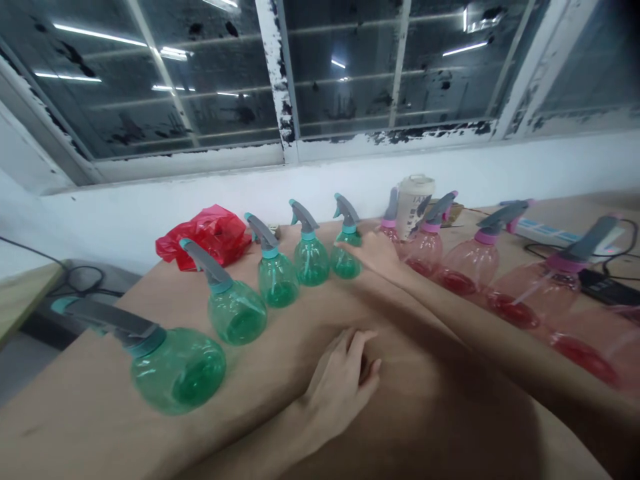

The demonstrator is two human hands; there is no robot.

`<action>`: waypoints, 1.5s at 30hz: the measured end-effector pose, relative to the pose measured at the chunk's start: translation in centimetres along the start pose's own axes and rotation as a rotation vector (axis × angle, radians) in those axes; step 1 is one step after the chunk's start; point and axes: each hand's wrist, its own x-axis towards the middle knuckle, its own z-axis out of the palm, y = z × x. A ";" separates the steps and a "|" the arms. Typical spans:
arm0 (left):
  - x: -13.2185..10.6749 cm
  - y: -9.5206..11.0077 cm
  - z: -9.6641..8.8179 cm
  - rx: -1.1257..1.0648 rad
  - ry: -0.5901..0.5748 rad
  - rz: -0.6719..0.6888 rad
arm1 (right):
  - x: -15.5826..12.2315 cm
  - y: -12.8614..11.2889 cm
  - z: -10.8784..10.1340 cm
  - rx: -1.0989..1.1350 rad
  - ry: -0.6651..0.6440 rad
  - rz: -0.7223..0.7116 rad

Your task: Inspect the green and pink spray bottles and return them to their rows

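My right hand [377,255] reaches across to the green spray bottle [346,257] at the far end of its row. Its thumb lies over the upper front of that bottle, and the other fingers are partly hidden behind. Closer to me, my left hand [337,380] rests on or just above the tabletop, fingers loosely bent, thumb apart, holding nothing. Further green spray bottles with grey trigger heads, such as the nearest one [177,370], curve along the left. Pink spray bottles [470,267] form a row on the right, partly behind my right forearm.
A crumpled red plastic bag [207,233] lies at the back left of the wooden table [75,413]. At the back stands a printed paper cup [414,203]. A white power strip [555,233], cables and a black device [610,287] lie right. Windows [350,73] rise behind.
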 end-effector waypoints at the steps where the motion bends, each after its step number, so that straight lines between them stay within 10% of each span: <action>1: 0.0 0.0 0.0 -0.004 0.009 -0.005 | -0.7 0.4 -0.2 0.000 0.010 -0.041; 13: 0.3 -0.1 -0.6 -0.261 0.135 -0.091 | -11.3 4.2 -6.2 -0.018 0.187 -0.198; 20: 0.4 0.3 -0.8 -0.356 0.180 -0.036 | -9.1 3.0 -6.1 0.190 0.268 -0.178; 28: 0.3 0.2 -0.6 -0.393 0.113 0.013 | -6.7 3.3 -3.7 0.973 -0.055 -0.181; 45: 2.4 -4.4 -0.6 0.304 0.116 -0.032 | -6.0 3.4 -3.5 1.106 -0.211 -0.318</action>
